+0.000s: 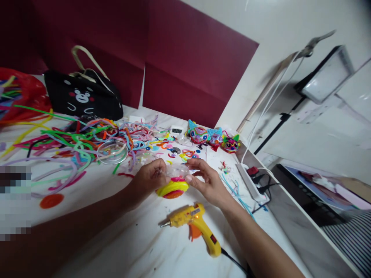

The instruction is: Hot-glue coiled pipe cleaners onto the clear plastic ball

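Between my hands is a rounded craft piece [173,188], coiled in yellow, pink and orange fuzzy pipe cleaner, with a clear plastic part [177,170] on top. My left hand [152,175] grips its left side, thumb and fingers closed on the clear plastic. On the other side my right hand [207,181] pinches the piece's right edge with thumb and fingertips. Whether the clear part is a bag or a shell I cannot tell. Just below, a yellow hot glue gun [193,222] lies on its side, its nozzle to the left and a small orange light lit.
Pipe cleaners [78,146] and a clear round dish [112,151] cover the table's left. Behind stand a black bag [84,98], a small digital clock [176,130] and several animal-face crafts [199,133]. At right are a power strip [252,183] and a lamp [326,77].
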Demonstrator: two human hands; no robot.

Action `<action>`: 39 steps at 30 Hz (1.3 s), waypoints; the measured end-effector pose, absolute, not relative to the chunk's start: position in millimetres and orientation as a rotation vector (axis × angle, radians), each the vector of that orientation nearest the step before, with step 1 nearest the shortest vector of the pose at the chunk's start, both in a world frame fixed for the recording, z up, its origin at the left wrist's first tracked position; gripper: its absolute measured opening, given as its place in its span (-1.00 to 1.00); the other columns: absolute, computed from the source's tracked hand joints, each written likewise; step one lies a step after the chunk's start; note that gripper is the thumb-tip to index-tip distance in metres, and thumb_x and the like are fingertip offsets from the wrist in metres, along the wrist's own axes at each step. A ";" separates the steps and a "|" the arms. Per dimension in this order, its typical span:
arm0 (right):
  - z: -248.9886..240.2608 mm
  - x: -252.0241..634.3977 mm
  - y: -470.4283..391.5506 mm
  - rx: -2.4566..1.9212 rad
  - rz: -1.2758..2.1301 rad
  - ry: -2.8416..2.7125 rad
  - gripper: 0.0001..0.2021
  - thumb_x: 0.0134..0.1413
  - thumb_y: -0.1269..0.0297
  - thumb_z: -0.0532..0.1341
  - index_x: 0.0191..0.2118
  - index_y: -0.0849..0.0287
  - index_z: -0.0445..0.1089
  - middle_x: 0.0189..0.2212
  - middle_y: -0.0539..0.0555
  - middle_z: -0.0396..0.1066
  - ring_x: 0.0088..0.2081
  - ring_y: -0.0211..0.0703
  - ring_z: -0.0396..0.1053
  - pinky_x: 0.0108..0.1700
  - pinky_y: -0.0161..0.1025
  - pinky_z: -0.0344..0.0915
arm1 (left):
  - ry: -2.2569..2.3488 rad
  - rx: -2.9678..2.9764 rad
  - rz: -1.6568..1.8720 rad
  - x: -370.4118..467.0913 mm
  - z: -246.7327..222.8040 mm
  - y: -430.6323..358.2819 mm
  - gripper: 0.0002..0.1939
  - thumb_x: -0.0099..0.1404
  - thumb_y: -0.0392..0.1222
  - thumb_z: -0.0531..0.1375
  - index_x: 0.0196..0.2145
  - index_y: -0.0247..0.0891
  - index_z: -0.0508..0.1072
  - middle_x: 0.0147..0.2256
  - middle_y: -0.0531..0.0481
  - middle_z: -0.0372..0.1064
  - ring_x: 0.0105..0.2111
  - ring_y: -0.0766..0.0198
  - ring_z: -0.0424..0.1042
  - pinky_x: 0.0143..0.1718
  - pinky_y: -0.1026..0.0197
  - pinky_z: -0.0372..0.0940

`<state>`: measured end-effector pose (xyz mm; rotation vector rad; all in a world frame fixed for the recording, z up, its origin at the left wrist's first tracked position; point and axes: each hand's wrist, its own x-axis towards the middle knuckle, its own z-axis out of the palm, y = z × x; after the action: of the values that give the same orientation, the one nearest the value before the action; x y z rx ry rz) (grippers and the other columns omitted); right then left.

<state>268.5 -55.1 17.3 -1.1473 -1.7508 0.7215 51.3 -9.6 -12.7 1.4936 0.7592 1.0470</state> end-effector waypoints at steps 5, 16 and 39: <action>14.1 265.3 -54.9 -1.083 1.023 -1.686 -0.38 0.07 -0.24 0.38 0.08 0.10 0.37 -0.01 0.19 0.45 0.04 0.01 0.44 -0.04 -0.12 0.46 | 0.706 1.430 1.040 50.7 -16.2 -9.9 -0.62 0.04 0.01 0.33 -0.46 -0.18 0.19 -0.53 0.20 0.08 -0.52 0.37 0.07 -0.50 0.32 0.01; 19.9 268.8 -54.7 -1.089 1.002 -1.723 -0.37 0.06 -0.28 0.37 0.05 0.12 0.39 -0.03 0.18 0.43 0.04 0.02 0.41 -0.01 -0.11 0.45 | 0.684 1.358 0.977 51.3 -19.6 -8.4 -0.57 0.09 0.08 0.38 -0.42 -0.21 0.25 -0.51 0.19 0.17 -0.50 0.37 0.14 -0.47 0.31 0.02; 22.7 265.7 -63.2 -1.130 0.831 -1.857 -0.57 0.15 0.12 0.37 0.08 0.17 0.42 0.05 0.19 0.47 0.03 0.03 0.44 0.08 0.01 0.36 | 0.802 1.512 0.982 53.0 3.8 -24.2 -0.65 0.02 -0.05 0.38 -0.45 -0.24 0.28 -0.52 0.20 0.12 -0.50 0.42 0.06 -0.47 0.34 -0.04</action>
<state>265.7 -63.2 22.7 -1.1296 -1.8566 0.8309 53.0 -24.2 3.8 1.5121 0.8022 0.9818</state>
